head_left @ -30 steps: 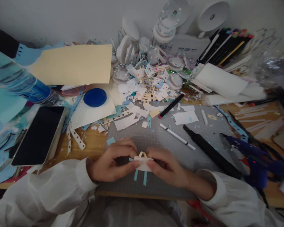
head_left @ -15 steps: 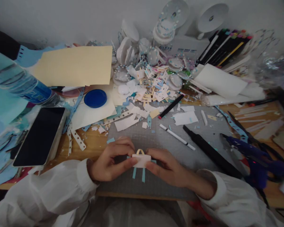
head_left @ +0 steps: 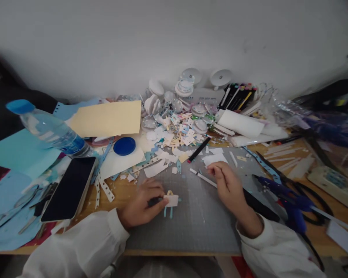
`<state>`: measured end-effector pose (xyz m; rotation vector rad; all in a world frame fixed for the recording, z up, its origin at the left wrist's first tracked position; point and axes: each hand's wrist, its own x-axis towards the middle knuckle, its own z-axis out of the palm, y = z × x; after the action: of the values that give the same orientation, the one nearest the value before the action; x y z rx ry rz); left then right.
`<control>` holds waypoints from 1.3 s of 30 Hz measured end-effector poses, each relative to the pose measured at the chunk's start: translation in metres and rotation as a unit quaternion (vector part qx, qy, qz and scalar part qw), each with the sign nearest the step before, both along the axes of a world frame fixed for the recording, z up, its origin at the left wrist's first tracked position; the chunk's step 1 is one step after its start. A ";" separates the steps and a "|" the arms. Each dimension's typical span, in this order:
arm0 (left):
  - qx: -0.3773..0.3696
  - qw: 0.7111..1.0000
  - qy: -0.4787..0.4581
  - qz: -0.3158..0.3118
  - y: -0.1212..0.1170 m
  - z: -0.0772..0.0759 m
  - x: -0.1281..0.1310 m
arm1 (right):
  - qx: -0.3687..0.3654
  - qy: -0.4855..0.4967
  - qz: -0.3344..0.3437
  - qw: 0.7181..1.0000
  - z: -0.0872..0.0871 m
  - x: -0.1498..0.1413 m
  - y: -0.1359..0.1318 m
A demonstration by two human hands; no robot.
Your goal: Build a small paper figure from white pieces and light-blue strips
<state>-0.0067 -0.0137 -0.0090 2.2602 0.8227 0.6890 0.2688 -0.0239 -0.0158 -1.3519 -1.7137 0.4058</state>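
My left hand [head_left: 145,202] pinches a small paper figure [head_left: 171,200] at its left edge, low over the grey cutting mat [head_left: 197,231]. The figure is a cream rectangle with a yellow loop on top and teal strips below like legs. My right hand [head_left: 227,185] is apart from it, to the right, with its fingers curled together at the near edge of a torn white paper scrap [head_left: 216,157]. Whatever is between those fingertips, if anything, is hidden. A white pen [head_left: 202,177] lies beside that hand, its right end covered by it.
A heap of small paper cutouts [head_left: 179,129] fills the back middle. To the left are a phone [head_left: 69,189], a water bottle [head_left: 52,129] and a blue lid [head_left: 124,146]. A blue glue gun [head_left: 287,197] and a dark elongated item [head_left: 259,204] lie to the right.
My right hand has let go of the paper figure and moved right and away from me to the white scrap. My left hand still holds the figure. The view has tilted up.
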 end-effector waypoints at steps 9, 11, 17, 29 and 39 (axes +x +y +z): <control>0.109 0.980 0.156 0.059 -0.003 0.009 0.000 | -0.012 -0.238 0.000 0.971 -0.017 -0.005 -0.008; 0.123 0.975 0.166 0.078 -0.007 0.013 -0.005 | -0.003 -0.267 -0.004 0.964 -0.019 -0.006 -0.007; 0.147 0.974 0.128 0.115 -0.030 0.020 -0.023 | 0.043 -0.296 0.000 0.954 -0.006 -0.008 -0.016; 0.197 0.971 0.134 0.006 -0.061 0.046 0.006 | 0.114 -0.311 0.226 0.916 0.036 -0.063 -0.074; 0.286 0.947 0.141 -0.045 -0.073 0.052 -0.001 | 0.181 -0.379 0.241 0.875 0.053 -0.061 -0.090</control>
<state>-0.0076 -0.0867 0.0426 2.9555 0.7025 0.6242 0.2080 -0.1137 0.0374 -0.8223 -2.6312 -0.2291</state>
